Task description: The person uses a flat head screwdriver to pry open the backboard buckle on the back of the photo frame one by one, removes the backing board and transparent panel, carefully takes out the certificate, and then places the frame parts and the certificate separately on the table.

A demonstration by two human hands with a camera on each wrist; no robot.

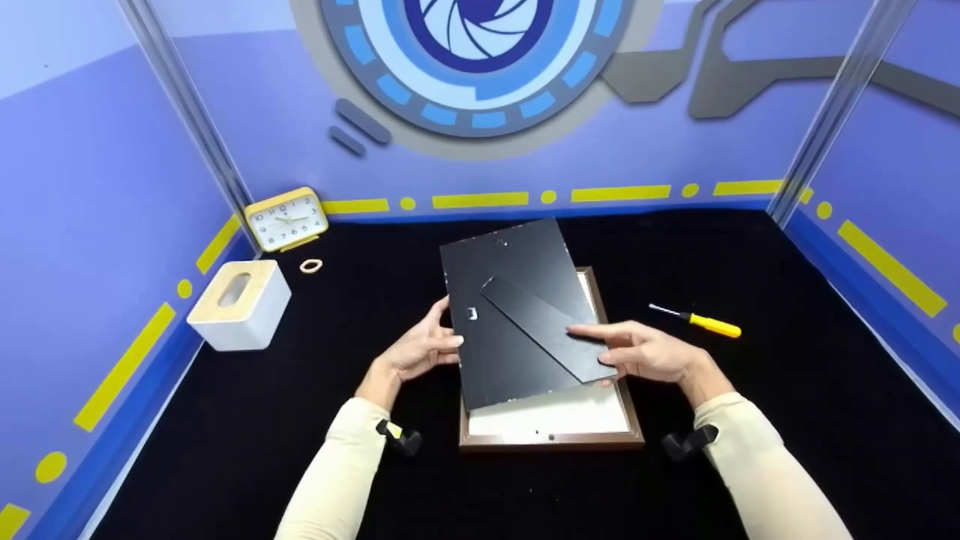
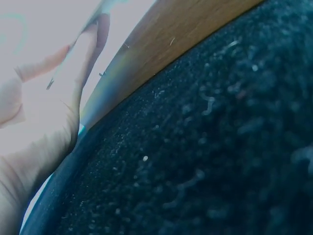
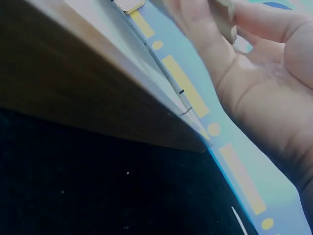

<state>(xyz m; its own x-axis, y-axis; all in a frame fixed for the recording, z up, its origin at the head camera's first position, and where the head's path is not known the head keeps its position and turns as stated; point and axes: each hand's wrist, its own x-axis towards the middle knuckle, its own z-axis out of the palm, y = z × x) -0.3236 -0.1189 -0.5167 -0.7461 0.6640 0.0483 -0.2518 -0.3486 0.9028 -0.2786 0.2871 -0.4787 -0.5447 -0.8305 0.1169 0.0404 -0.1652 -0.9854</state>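
A black picture-frame backing board [image 1: 495, 352] is held tilted above a brown wooden picture frame [image 1: 551, 442] lying on the black cloth. Its easel stand [image 1: 544, 330] lies slantwise across the face turned up. The left hand [image 1: 416, 349] grips the board's left edge, thumb on top and fingers behind. At the lower right corner, the right hand [image 1: 649, 352] pinches the board between thumb and fingers, with its index finger laid along the stand. Part of the white inside [image 1: 555, 420] of the frame shows below the board. In the left wrist view, the frame's side [image 2: 161, 44] passes beneath the hand.
A yellow-handled screwdriver [image 1: 712, 325] lies to the right. At the left are a white tissue box [image 1: 240, 322] with a wooden top, a yellow clock [image 1: 286, 220] and a small light-coloured ring [image 1: 311, 265]. Printed walls [image 1: 247, 135] enclose the black table surface [image 1: 360, 277].
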